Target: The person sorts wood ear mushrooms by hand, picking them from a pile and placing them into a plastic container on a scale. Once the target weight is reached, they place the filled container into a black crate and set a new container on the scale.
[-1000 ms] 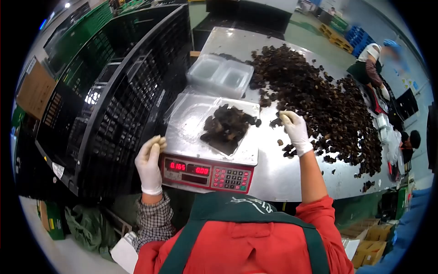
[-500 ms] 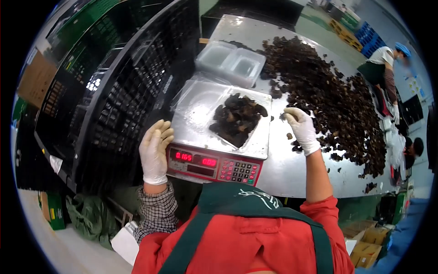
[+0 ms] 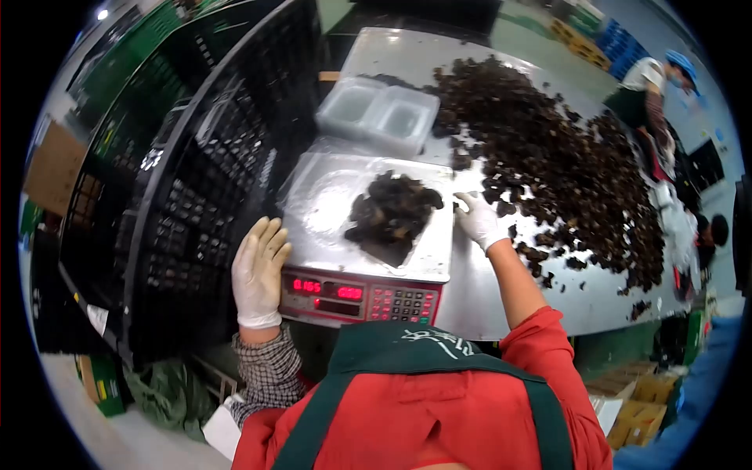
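Dried fungus portion (image 3: 389, 215): heaped in a clear tray, centre of the scale (image 3: 364, 294) platform. Right hand (image 3: 479, 222) at the platform's right edge, grip cannot be told. Left hand (image 3: 257, 270) flat and released at its left edge. Best handled by adjusting piece by piece from the loose heap (image 3: 548, 149), checking the display.

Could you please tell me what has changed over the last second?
The right hand moved left, from beside the loose mushroom heap to the edge of the scale pan. The left hand uncurled and lies open beside the scale. The mushroom pile on the pan and the 0.165 reading stayed.
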Available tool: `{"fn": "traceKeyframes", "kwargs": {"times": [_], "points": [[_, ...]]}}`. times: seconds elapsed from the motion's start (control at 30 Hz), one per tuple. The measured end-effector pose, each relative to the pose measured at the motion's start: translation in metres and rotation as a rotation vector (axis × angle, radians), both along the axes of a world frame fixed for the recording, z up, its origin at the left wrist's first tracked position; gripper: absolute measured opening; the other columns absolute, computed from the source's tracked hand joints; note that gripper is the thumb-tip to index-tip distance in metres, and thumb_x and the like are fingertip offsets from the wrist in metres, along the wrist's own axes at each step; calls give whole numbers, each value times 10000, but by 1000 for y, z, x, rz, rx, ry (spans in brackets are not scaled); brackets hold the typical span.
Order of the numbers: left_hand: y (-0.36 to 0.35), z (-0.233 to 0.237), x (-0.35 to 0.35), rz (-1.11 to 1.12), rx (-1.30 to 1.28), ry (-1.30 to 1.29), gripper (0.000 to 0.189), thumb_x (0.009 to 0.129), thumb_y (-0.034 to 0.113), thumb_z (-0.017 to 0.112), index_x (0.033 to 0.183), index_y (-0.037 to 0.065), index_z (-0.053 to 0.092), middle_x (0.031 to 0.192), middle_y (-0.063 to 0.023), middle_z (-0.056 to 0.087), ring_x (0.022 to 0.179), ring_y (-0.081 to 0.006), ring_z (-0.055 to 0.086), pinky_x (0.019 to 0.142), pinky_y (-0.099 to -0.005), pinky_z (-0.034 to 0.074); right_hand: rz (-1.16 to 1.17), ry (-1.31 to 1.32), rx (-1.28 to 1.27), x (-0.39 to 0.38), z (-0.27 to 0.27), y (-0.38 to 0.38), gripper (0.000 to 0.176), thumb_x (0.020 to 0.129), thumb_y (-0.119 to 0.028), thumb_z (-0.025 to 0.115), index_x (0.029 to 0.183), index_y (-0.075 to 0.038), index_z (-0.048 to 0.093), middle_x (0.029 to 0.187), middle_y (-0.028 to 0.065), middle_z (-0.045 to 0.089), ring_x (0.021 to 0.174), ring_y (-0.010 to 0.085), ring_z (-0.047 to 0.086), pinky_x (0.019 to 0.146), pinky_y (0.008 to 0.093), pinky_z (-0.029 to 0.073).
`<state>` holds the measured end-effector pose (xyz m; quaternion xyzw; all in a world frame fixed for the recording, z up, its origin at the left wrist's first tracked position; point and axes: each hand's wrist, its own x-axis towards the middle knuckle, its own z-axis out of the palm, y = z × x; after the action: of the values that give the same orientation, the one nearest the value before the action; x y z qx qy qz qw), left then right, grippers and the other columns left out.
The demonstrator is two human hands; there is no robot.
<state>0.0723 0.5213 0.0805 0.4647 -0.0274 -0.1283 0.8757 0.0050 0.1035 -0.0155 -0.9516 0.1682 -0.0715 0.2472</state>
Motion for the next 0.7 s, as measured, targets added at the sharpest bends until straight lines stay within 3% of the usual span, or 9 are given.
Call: {"fn": "traceKeyframes", "kwargs": {"times": [0.23, 0.33, 0.37, 0.43, 0.47, 0.5, 0.57, 0.63, 0.7], "points": [[-1, 7, -6, 88, 132, 4, 470, 983, 287, 461, 1323, -37, 444, 1284, -178, 527, 1124, -244, 548, 946, -355, 463, 0, 124, -240, 17, -25, 2, 185, 834, -141, 566, 997, -88, 635, 986, 182, 602, 915, 354, 598, 809, 427, 483], [-9, 5, -6, 84, 100, 42, 426, 982, 266, 468, 1294, -24, 479, 1245, -158, 552, 1092, -221, 550, 924, -333, 453, -134, -23, 120, 8, -7, -6, 139, 838, -140, 579, 910, -35, 635, 944, 190, 633, 893, 344, 609, 808, 388, 480], [-11, 6, -6, 73, 94, 48, 428, 980, 267, 471, 1296, -22, 479, 1248, -155, 553, 1090, -218, 551, 922, -329, 453, -133, -80, 98, 4, -10, -18, 143, 854, -146, 593, 928, -30, 634, 911, 156, 647, 831, 275, 627, 770, 350, 485], [-13, 6, -4, 56, 97, 38, 437, 978, 276, 478, 1298, -22, 480, 1265, -156, 548, 1087, -216, 555, 923, -330, 452, -324, 18, 458, -23, 48, -16, 158, 861, -155, 617, 935, -17, 635, 856, 115, 653, 785, 190, 616, 730, 311, 484], [-12, 6, -3, 59, 115, 24, 442, 982, 280, 470, 1304, -22, 475, 1269, -156, 546, 1091, -219, 552, 924, -333, 453, -272, -42, 287, -47, 68, -24, 166, 866, -160, 630, 917, -2, 633, 804, 73, 650, 736, 128, 581, 679, 281, 475], [-10, 5, -1, 66, 135, 9, 447, 985, 283, 462, 1310, -23, 469, 1273, -157, 543, 1095, -221, 550, 926, -337, 453, -215, -82, 382, -75, 63, -50, 159, 867, -155, 626, 896, 1, 639, 784, 61, 650, 712, 131, 584, 653, 287, 474], [-2, 1, 3, 50, 133, -1, 462, 990, 297, 447, 1322, -24, 456, 1285, -160, 534, 1102, -228, 545, 927, -341, 453, -260, 68, 236, -145, 100, -75, 231, 846, -222, 639, 859, 8, 657, 710, 66, 646, 648, 145, 599, 626, 298, 477], [-3, 3, 6, 66, 200, 26, 474, 990, 314, 442, 1330, -16, 450, 1291, -155, 526, 1095, -223, 541, 926, -334, 449, -342, 444, 122, -208, 132, -97, 272, 809, -276, 647, 784, -6, 671, 705, 108, 662, 647, 198, 629, 632, 331, 486], [-9, 5, 9, 47, 225, 3, 471, 988, 316, 445, 1325, -13, 455, 1283, -148, 531, 1088, -215, 542, 923, -329, 447, -437, 800, -219, -268, 120, -129, 267, 779, -300, 641, 745, -41, 695, 751, 134, 678, 711, 263, 647, 681, 376, 504]]}}
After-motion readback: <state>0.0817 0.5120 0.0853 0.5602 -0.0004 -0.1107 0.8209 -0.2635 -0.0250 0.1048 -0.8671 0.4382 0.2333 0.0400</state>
